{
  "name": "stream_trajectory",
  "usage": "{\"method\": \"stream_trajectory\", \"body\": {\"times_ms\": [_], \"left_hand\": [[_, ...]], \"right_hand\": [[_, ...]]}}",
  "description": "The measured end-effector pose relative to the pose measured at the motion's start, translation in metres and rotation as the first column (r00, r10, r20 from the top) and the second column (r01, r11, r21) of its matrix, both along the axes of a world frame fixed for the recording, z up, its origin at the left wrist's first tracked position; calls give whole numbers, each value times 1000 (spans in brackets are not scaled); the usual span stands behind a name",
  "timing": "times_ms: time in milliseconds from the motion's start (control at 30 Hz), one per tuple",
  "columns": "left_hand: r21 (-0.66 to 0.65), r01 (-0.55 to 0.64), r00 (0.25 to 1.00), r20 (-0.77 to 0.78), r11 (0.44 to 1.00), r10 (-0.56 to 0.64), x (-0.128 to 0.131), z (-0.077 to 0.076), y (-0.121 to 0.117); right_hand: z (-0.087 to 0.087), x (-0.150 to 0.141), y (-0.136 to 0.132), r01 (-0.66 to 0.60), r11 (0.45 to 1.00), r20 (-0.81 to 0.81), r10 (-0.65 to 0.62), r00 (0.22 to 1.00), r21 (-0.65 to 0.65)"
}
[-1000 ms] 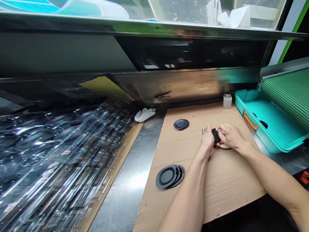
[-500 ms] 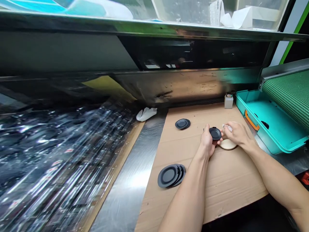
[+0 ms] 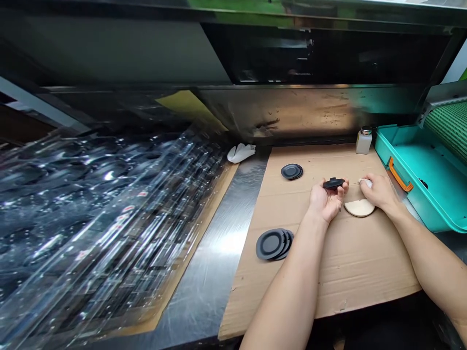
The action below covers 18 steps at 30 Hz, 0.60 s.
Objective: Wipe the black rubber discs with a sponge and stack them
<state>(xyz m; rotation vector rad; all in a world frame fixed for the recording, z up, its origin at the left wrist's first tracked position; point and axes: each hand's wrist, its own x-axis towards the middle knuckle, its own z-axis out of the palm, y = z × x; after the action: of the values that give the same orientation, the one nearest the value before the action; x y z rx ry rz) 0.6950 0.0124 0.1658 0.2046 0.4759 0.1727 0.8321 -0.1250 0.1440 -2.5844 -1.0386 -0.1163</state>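
My left hand (image 3: pixel 326 201) holds a round black plastic cap (image 3: pixel 333 183) by its edge, tipped so that it shows nearly edge-on with a small tab on top. To its right, my right hand (image 3: pixel 379 189) is closed round a crumpled white wipe or cloth (image 3: pixel 366 183), only partly visible. Just below the right hand lies a pale cream round pad (image 3: pixel 359 208) on the cardboard sheet (image 3: pixel 361 262). Left of my hands, a small overlapping stack of black caps (image 3: pixel 291 171) sits farther back, and a stack of larger black caps (image 3: pixel 272 244) lies nearer, beside my left forearm.
Clear plastic trays (image 3: pixel 109 218) are stacked at the left. A crumpled white tissue (image 3: pixel 241 153) lies by the metal strip (image 3: pixel 219 243). At the right stand a small white bottle (image 3: pixel 364 141), a teal bin (image 3: pixel 434 180) with an orange handle, and a green conveyor belt (image 3: pixel 450 119).
The cap in my left hand has turned from face-up to nearly edge-on. My right hand has drawn away to the right with the white wipe. The camera view has tilted down.
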Motion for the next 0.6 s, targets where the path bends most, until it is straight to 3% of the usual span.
{"method": "stream_trajectory", "body": {"times_ms": [333,433,500,533,600], "left_hand": [[116,-10,999,43,993,5,0,2,-2],[273,-25,996,92,962,0,-2,6,-8],[491,-147,987,126,859,97,-1,5,-16],[612,-226,974,150,758,170,-1,4,-21],[824,-342,928,222,453,298,1,0,-31]], "right_hand": [[-1,2,-1,4,1000,-6,-5,1000,-22],[-1,3,-1,5,1000,-16,-5,1000,-22],[1,1,-1,3,1000,-29,-4,1000,-29],[2,0,-2,4,999,-36,-5,999,-35],[6,-2,-2,5,999,-50,-8,999,-50]]}}
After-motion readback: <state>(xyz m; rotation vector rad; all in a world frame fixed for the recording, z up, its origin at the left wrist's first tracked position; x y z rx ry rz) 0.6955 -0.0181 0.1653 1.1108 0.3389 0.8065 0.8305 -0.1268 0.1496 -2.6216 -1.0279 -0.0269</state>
